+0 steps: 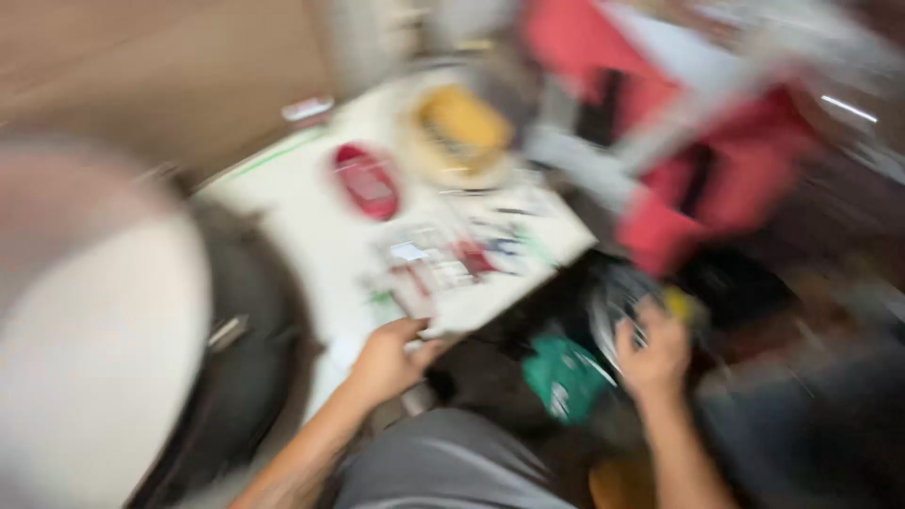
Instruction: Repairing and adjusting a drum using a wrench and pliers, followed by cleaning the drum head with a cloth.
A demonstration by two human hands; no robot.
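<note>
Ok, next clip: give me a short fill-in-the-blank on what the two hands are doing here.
1. The left hand rests at the near edge of the ____ table.
2. The right hand reaches into dark clutter beside a ____ bundle.
3. On the table lies an oval ____ object.

Missing words: white; green; red

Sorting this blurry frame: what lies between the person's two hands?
In the head view, a green object lies low between the left hand and right hand, amid dark clutter; blur hides its kind.
</note>
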